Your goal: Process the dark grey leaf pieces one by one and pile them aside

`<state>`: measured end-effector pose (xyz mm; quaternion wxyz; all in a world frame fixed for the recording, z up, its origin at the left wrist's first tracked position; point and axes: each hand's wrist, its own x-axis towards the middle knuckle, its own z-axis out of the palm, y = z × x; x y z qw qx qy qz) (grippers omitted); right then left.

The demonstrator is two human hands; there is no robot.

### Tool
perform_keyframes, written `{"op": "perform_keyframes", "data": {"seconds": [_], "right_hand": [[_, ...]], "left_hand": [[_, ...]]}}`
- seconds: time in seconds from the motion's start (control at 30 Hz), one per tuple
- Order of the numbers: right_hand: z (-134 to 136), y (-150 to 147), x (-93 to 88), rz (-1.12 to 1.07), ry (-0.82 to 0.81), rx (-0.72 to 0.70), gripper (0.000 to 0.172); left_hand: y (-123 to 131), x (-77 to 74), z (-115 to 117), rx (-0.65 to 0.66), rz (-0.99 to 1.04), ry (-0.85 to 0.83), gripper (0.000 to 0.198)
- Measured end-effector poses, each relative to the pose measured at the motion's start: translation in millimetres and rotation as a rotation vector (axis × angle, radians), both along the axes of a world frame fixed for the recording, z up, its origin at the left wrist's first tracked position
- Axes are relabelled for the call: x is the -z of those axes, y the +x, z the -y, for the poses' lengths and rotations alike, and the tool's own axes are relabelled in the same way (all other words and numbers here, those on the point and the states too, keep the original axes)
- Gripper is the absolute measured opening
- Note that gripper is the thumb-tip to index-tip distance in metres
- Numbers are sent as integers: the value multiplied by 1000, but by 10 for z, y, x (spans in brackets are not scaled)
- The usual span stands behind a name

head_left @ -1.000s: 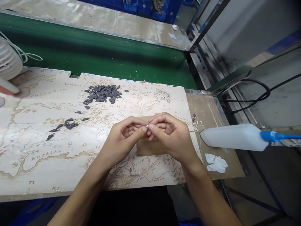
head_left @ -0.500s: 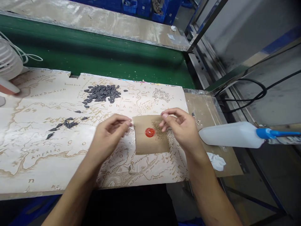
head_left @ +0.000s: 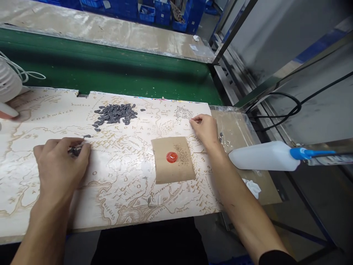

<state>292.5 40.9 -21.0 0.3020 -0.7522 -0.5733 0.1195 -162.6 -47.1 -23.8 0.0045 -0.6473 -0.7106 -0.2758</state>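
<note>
My left hand is over a small group of dark grey, flat, leaf-shaped pieces. Its thumb and index finger curve apart around them, and the hand hides most of the group. At the right, the thumb and fingertips of my right hand are pinched together beside a scatter of tiny dark bits; anything between them is too small to make out. Between my hands lies a brown square of sandpaper-like sheet, with a glossy red disc and brownish specks on it. Neither hand touches the sheet.
A larger heap of dark pieces lies on the map-printed sheet. To the right are a white bottle with a blue nozzle and a crumpled white tissue. A white fan stands left; a green belt runs behind.
My left hand has moved left from the brown square to the small group of dark pieces. My right hand has moved off the square, up to the tiny bits, its fingertips now pinched.
</note>
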Motion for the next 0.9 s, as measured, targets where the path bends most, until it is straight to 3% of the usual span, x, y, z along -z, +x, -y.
{"op": "perform_keyframes", "data": {"seconds": [0.1, 0.3, 0.4, 0.5, 0.57, 0.63, 0.73, 0.83, 0.9], "right_hand": [[-29, -17, -5, 15, -18, -7, 9], [71, -91, -128, -94, 12, -4, 3], [281, -157, -213, -246, 41, -39, 8], [583, -247, -307, -630, 19, -125, 19], [792, -324, -374, -939, -17, -177, 27], [977, -410, -436, -1104, -58, -200, 29], [1187, -534, -506, -1185, -111, -218, 28], [1329, -627, -548, -1182, -125, -245, 23], [1397, -668, -569, -1149, -130, -290, 20]], "left_hand": [[210, -3, -152, 44, 68, 33, 28], [863, -7, -626, 206, 155, 31, 24], [1030, 34, -779, 244, 156, 17, 19], [1047, 56, -811, 259, 137, -17, 18], [1037, 23, -760, 270, 140, -45, 17], [1063, -62, -643, 302, 227, -93, 15], [1225, -268, -341, 390, 554, -223, 14], [1499, -498, 37, 560, 923, -359, 15], [1682, -613, 252, 626, 1072, -453, 14]]}}
